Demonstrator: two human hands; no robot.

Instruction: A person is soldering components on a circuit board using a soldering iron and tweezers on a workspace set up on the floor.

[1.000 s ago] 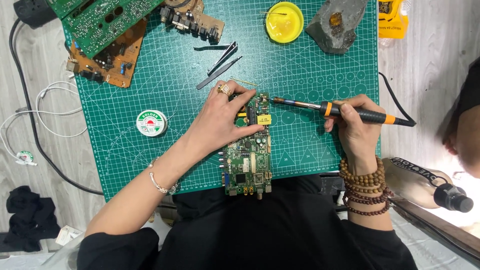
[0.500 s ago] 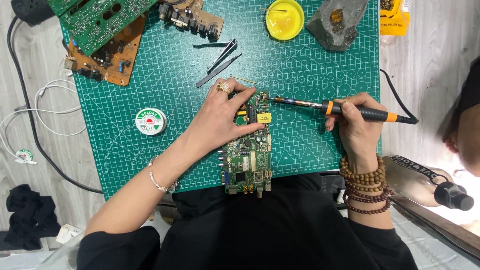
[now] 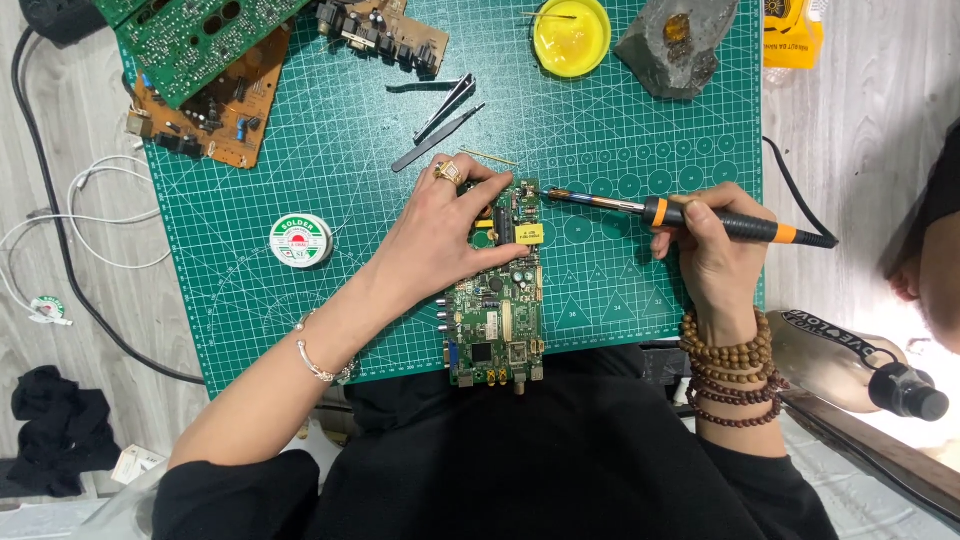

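A green circuit board (image 3: 497, 320) lies on the green cutting mat (image 3: 330, 310) in front of me. My left hand (image 3: 440, 240) rests flat on its upper part, fingers pressing near the top edge, with a ring on one finger. My right hand (image 3: 712, 245) grips a black and orange soldering iron (image 3: 690, 215) by the handle. The iron's metal tip touches the board's top right corner. A thin gold-coloured wire (image 3: 488, 157) lies just above my left fingers.
Tweezers (image 3: 445, 112) and a solder spool (image 3: 300, 241) lie on the mat. A yellow round tin (image 3: 570, 36) and a grey tip-cleaner holder (image 3: 678, 45) sit at the top. Other circuit boards (image 3: 205, 75) fill the top left. Another person's arm (image 3: 935, 250) is at the right edge.
The soldering iron tip has stayed at the board's top corner. My hands have shifted only slightly; the camera view has drifted a little.
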